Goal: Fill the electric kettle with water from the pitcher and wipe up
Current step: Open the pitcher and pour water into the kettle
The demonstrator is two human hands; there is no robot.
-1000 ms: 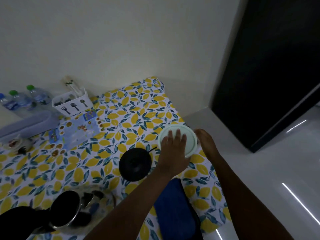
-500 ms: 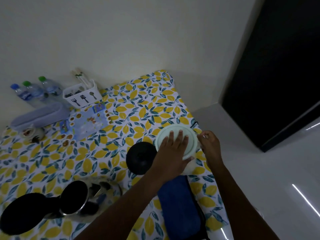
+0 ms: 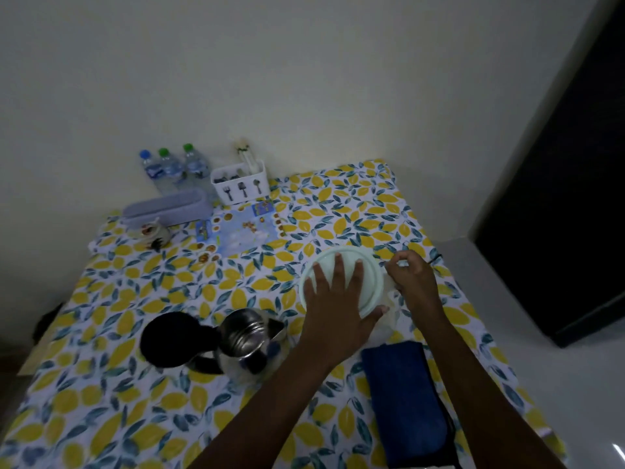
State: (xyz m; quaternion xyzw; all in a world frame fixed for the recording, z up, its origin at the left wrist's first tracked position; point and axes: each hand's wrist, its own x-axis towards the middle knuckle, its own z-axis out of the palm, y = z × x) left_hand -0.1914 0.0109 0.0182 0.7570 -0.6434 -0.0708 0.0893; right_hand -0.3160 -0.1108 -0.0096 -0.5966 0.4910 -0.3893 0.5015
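The pitcher stands right of the table's middle, translucent with a pale green round lid. My left hand lies flat on the lid, fingers spread, thumb hooked at its near rim. My right hand is curled at the pitcher's right side, where the handle is hidden under it. The steel electric kettle stands left of my left forearm with its mouth uncovered and its black lid flipped back to the left. A folded dark blue cloth lies near the front right edge.
The table wears a lemon-print cover. At the back stand three water bottles, a white cutlery caddy, a grey box, a small figurine and a blue printed mat. White floor lies right.
My view has swung left and back, so the kettle now sits near the middle. My right fingers have curled tighter at the pitcher's side. The left hand stays on the lid.
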